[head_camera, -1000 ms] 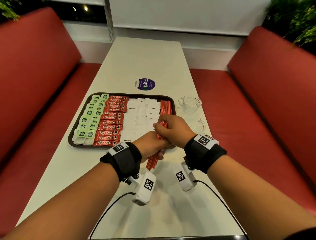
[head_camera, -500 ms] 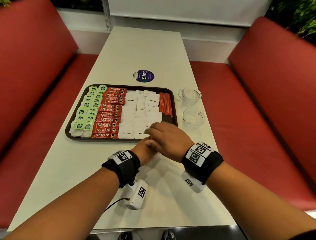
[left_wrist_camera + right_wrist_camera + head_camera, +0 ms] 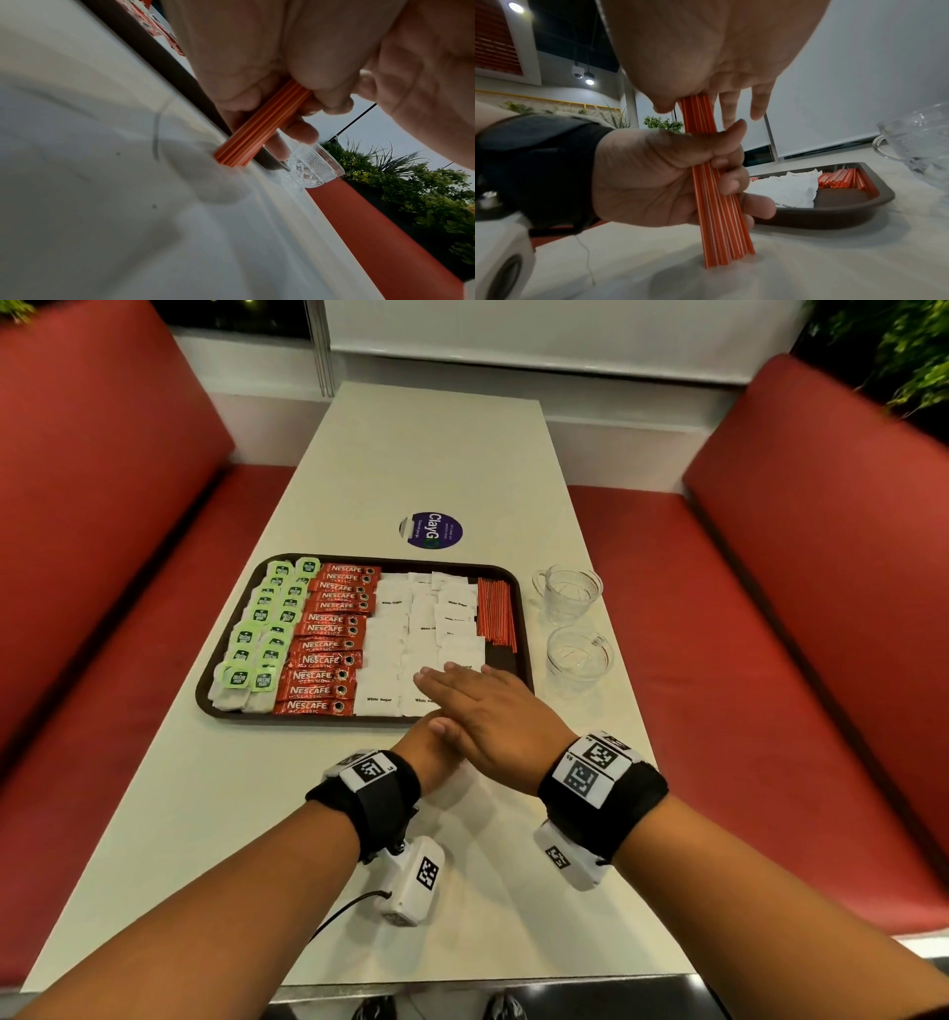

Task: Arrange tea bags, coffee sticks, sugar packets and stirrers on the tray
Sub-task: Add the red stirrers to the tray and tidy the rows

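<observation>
A brown tray [image 3: 203, 683] holds green tea bags [image 3: 267, 629], red coffee sticks [image 3: 331, 642], white sugar packets [image 3: 411, 634] and red stirrers [image 3: 495, 613] at its right side. My left hand [image 3: 429, 752] grips a bundle of red stirrers [image 3: 717, 192] upright, with its lower ends on the table [image 3: 205, 814] just in front of the tray. My right hand [image 3: 477, 706] lies flat with straight fingers over the bundle's top ends, pressing down. In the left wrist view the stirrer bundle [image 3: 259, 130] stands on the table beside the tray's edge [image 3: 164, 58].
Two clear glass cups [image 3: 567, 593] [image 3: 580, 657] stand right of the tray. A purple round sticker [image 3: 431, 531] lies behind it. Red bench seats [image 3: 92, 505] flank the table on both sides.
My right hand let go of the bundle's upper part and flattened over its top. The bundle went from tilted to upright on the table, held by my left hand.
</observation>
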Motion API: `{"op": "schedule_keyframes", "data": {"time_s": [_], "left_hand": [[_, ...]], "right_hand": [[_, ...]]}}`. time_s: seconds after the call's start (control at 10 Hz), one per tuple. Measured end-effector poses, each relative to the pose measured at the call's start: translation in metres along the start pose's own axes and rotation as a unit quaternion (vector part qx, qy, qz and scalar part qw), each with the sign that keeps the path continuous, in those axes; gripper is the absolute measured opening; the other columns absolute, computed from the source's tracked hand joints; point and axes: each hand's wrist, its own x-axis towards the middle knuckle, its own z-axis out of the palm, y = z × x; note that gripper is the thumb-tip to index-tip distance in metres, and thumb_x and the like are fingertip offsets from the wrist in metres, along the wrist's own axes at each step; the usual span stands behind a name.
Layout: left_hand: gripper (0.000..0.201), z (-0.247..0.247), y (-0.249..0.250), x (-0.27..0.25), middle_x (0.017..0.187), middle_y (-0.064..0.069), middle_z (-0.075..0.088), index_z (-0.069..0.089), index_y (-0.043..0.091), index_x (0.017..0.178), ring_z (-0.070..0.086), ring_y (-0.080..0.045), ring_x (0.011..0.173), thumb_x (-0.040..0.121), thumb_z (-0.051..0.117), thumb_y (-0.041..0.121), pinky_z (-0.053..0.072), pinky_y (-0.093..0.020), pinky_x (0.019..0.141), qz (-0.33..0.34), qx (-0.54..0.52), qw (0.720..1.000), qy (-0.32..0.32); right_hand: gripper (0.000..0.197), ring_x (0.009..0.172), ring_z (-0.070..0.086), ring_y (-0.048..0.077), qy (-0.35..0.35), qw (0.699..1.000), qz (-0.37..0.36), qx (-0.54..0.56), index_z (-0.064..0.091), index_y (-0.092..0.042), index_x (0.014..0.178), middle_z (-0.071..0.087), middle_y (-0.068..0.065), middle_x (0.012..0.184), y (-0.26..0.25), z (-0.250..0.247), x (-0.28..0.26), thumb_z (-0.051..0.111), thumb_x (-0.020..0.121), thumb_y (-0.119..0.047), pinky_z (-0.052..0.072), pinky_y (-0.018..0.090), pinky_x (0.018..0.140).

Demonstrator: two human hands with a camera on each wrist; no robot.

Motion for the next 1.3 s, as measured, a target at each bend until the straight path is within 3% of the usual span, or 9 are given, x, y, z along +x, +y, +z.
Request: {"op": "schedule_keyframes", "data": {"time_s": [0.1,0.2,0.3,0.5,0.6,0.8,1.0,1.1,1.3], "left_hand": [[0.032,0.002,0.004,0.002,0.075,0.008,0.047,0.048,-0.016,0.124,0.044,0.002,0.063,0.094,0.047,-0.007,0.038,-0.002,0.052,-0.007,-0.004,1.0,0.005],[0.031,0.001,0.008,0.001,0.106,-0.007,0.055,0.043,-0.009,0.129,0.056,-0.014,0.099,0.1,0.033,-0.002,0.04,-0.01,0.083,0.01,0.028,0.999,0.022],[0.021,-0.001,0.017,0.003,0.101,-0.015,0.054,0.054,0.002,0.109,0.055,-0.019,0.091,0.101,0.034,0.002,0.034,-0.012,0.072,0.043,0.028,0.999,-0.009],[0.021,-0.002,0.015,0.004,0.065,-0.006,0.062,0.056,0.008,0.072,0.063,-0.042,0.075,0.091,0.048,0.008,0.052,-0.051,0.079,0.083,-0.032,0.996,-0.027],[0.022,-0.004,0.012,0.003,0.058,-0.002,0.054,0.054,0.01,0.068,0.061,-0.021,0.06,0.09,0.054,0.01,0.053,-0.048,0.084,0.088,-0.097,0.991,-0.033],[0.035,-0.003,0.002,0.002,0.052,0.003,0.043,0.044,0.015,0.07,0.044,-0.012,0.048,0.093,0.059,0.037,0.056,-0.039,0.068,0.084,-0.134,0.985,-0.071],[0.029,-0.001,0.007,0.005,0.054,0.003,0.041,0.05,0.017,0.076,0.038,-0.014,0.05,0.097,0.05,0.037,0.041,-0.031,0.054,0.085,-0.143,0.986,-0.031],[0.026,-0.003,0.015,0.012,0.057,-0.001,0.043,0.052,0.016,0.075,0.041,-0.016,0.052,0.097,0.051,0.03,0.043,-0.031,0.056,0.079,-0.124,0.989,-0.008],[0.022,-0.019,0.026,0.026,0.071,-0.004,0.061,0.054,0.017,0.077,0.059,-0.018,0.064,0.088,0.067,0.03,0.051,-0.031,0.068,0.111,-0.062,0.992,0.018]], "right_hand": [[0.052,0.093,0.057,0.026,0.049,0.996,0.045,-0.052,0.059,-0.016,0.116,0.06,0.007,0.106,-0.001,-0.007,0.004,0.035,0.092,-0.055,0.048,0.04,0.078],[0.039,0.071,0.057,0.024,0.039,0.994,0.074,-0.073,0.053,-0.015,0.096,0.058,0.002,0.082,-0.003,-0.013,0.008,0.038,0.095,-0.051,0.04,0.032,0.059],[0.028,0.064,0.055,0.025,0.051,0.992,0.083,-0.083,0.042,-0.019,0.085,0.051,-0.002,0.069,-0.003,-0.02,0.011,0.038,0.097,-0.044,0.034,0.03,0.054],[0.026,0.06,0.053,0.023,0.05,0.993,0.099,0.034,0.048,-0.015,0.077,0.057,0.005,0.064,0.003,-0.033,0.017,0.047,0.094,-0.033,0.041,0.032,0.056],[0.023,0.056,0.047,0.016,0.059,0.986,0.113,0.105,0.051,-0.013,0.076,0.054,0.004,0.062,0.007,-0.036,0.021,0.051,0.093,-0.028,0.037,0.028,0.053],[0.028,0.055,0.046,0.017,0.113,0.963,0.155,0.192,0.054,-0.004,0.073,0.054,0.009,0.06,0.015,-0.041,0.023,0.054,0.093,-0.023,0.037,0.031,0.053],[0.048,0.065,0.056,0.013,0.107,0.875,0.272,0.386,0.053,-0.016,0.098,0.058,0.002,0.076,0.018,-0.031,0.027,0.064,0.08,-0.059,0.051,0.032,0.061],[0.033,0.06,0.051,0.013,0.11,0.875,0.279,0.381,0.05,-0.013,0.076,0.051,0.002,0.067,0.016,-0.029,0.036,0.07,0.083,-0.038,0.048,0.029,0.061],[0.022,0.057,0.045,0.016,0.129,0.854,0.323,0.386,0.045,-0.016,0.07,0.045,0.0,0.061,0.028,-0.038,0.064,0.063,0.082,-0.017,0.041,0.029,0.055]]}}
